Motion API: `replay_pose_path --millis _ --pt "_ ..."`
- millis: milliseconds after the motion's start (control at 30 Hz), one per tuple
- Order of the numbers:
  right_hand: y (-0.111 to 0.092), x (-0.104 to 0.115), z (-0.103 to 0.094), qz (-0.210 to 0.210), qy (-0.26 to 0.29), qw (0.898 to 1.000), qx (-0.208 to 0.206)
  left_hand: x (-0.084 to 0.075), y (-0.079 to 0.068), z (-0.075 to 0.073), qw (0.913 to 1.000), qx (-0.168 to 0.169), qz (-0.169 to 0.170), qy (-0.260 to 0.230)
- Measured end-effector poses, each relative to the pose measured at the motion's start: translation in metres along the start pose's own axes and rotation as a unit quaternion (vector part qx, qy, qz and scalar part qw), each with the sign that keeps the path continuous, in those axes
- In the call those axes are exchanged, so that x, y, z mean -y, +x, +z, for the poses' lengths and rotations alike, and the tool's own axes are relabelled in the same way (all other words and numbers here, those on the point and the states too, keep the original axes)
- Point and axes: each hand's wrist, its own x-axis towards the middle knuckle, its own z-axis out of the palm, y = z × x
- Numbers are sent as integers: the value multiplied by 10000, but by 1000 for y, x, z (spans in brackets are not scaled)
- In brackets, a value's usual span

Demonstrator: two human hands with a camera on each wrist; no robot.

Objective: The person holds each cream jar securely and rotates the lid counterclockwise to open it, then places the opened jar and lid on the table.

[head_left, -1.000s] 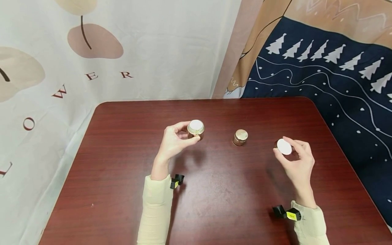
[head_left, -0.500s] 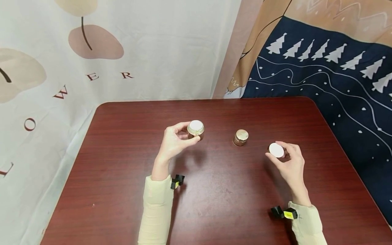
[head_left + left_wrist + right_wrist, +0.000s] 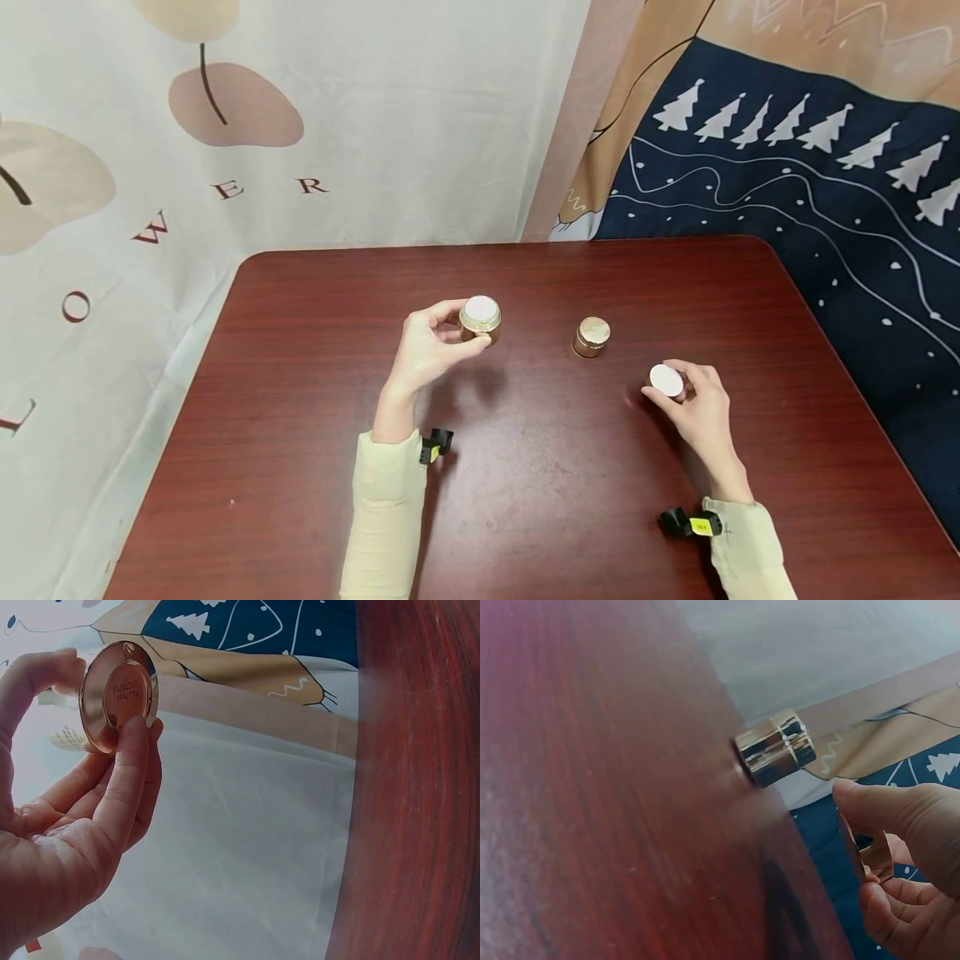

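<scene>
My left hand (image 3: 427,350) holds a gold cream jar (image 3: 481,327) above the table, with its lid off and a white surface showing in its mouth. In the left wrist view the jar's round gold base (image 3: 126,694), stamped with small characters, faces the camera. A gold jar lid (image 3: 666,381) is pinched between thumb and fingers of my right hand (image 3: 705,412), its white inner face towards me. Between the hands stands a second gold jar (image 3: 592,337), upright and capped; the right wrist view shows this jar (image 3: 775,748) beyond the right fingertips.
Everything is over a reddish-brown wooden table (image 3: 525,517). A pale curtain (image 3: 420,125) hangs behind it, and a dark blue cloth with white trees (image 3: 810,192) hangs at the right. Each sleeve carries a small black camera.
The right hand has moved left and lower in the head view, bringing the lid closer to the capped jar. The left hand and its jar have stayed nearly still.
</scene>
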Motion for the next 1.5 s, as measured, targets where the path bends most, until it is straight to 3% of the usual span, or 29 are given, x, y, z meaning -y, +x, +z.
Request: replay_pose_path --millis 833,1267,1500 --pt "-6 -11 9 -9 -546 9967 595 3 0 -4 9998 -33 56 211" --pt "-1 -8 6 447 -693 9889 1233 9 -1 -8 9995 112 -151 263" --pt "-4 -8 5 506 -681 9883 1266 16 -1 -8 9969 189 3 765"
